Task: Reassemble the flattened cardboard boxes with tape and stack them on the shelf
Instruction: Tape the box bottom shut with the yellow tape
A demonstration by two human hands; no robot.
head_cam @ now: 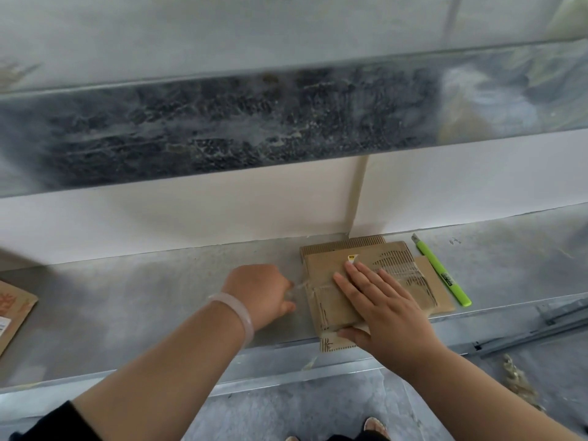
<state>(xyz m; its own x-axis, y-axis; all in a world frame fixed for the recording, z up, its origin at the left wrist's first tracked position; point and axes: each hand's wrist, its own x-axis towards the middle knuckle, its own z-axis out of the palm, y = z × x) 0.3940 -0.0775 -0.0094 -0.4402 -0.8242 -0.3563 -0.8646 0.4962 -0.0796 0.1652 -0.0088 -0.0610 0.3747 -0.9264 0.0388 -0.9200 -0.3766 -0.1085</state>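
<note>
A flattened brown cardboard box (327, 272) with torn, ribbed patches lies on a grey metal shelf (159, 297). My right hand (381, 300) presses flat on top of it, fingers spread. At the box's left edge my left hand (264, 291) pinches a strip of clear tape (302, 286) that runs onto the cardboard. A pale bangle circles my left wrist.
A lime-green utility knife (440, 272) rests on the shelf right of the box. Another cardboard piece (12, 313) with red print lies at the far left. An upper shelf (222, 128) hangs overhead. A metal rail (525, 332) sits at the lower right.
</note>
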